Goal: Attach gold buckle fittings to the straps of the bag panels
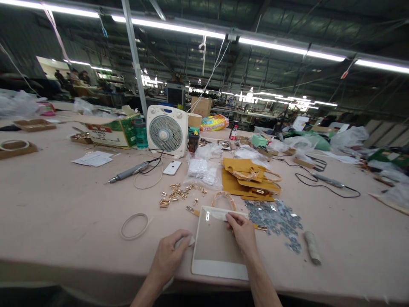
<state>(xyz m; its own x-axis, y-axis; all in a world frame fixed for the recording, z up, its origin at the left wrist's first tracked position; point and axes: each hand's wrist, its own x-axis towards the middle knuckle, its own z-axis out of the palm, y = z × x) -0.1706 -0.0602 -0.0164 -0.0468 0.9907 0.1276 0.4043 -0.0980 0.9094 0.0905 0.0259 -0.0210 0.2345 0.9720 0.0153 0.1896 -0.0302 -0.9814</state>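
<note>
Pinching top edge of white bag [217,251] w/ R hand [243,232], grip closed on it, flat at near edge of surface [64,213]. L hand [169,256] grip closed on white scrap [187,242] just beside. Prob. partway: gold fitting [207,216] already on; loose gold hardware [179,194] unused behind.

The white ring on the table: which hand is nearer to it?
Left. The left hand is just right of the ring; the right hand, farther right, holds the bag.
</note>
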